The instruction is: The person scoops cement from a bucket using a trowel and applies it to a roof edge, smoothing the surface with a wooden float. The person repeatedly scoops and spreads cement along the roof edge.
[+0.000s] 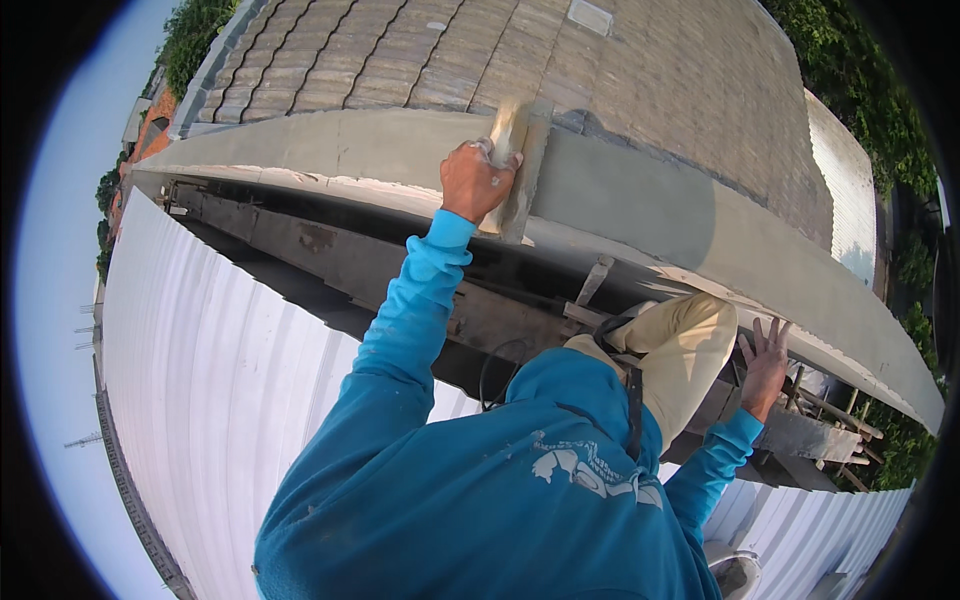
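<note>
My left hand (480, 182) is closed round the handle of a plastering float (528, 175), with pale mortar smeared on the fingers. The float lies across a long grey plastered ledge (630, 190), its far end by the roof tiles and its near end over the ledge's front edge. Just right of the float the plaster is darker and looks damp; further right and to the left it is lighter. Lower right, my right hand (765, 362) holds nothing. Its fingers are spread, with the tips at the ledge's lower edge beside my bent knee (700, 335).
A tiled roof (660, 90) rises beyond the ledge. Below runs a dark gap with a plank (300, 235) and a wooden stub (595, 280). White corrugated sheeting (220, 330) spreads on the near left. Poles (835, 410) stand at right; a bucket-like container (738, 572) is at the lower edge.
</note>
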Available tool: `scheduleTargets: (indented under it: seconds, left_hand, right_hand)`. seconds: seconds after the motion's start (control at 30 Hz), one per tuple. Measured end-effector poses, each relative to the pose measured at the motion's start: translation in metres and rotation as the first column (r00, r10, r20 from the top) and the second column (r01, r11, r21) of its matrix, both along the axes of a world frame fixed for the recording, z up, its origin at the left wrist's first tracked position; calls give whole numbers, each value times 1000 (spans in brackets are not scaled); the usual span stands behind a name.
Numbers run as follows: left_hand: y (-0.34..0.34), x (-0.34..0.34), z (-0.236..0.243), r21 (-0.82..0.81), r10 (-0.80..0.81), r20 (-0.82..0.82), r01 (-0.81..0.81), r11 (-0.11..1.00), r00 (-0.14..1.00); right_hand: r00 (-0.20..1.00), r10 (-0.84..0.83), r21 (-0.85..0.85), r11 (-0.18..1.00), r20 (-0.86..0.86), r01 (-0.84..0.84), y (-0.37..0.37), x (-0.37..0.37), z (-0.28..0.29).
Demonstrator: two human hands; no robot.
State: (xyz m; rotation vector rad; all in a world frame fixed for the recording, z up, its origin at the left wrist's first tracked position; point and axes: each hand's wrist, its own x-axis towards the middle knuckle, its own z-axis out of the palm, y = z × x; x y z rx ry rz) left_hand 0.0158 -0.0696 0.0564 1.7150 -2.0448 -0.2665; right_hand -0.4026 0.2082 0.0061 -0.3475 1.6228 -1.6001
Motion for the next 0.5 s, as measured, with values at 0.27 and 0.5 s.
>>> scheduleTargets:
  seconds: [0.27, 0.5]
  left_hand:
    - [116, -308, -12, 113, -544, -119, 555, 824, 831]
    - [185, -459, -19, 53, -683, -325, 733, 678, 655]
  right_hand:
    - [999, 19, -182, 983, -46, -27, 22, -8, 2]
    - [965, -216, -147, 970, -152, 194, 108, -23, 14]
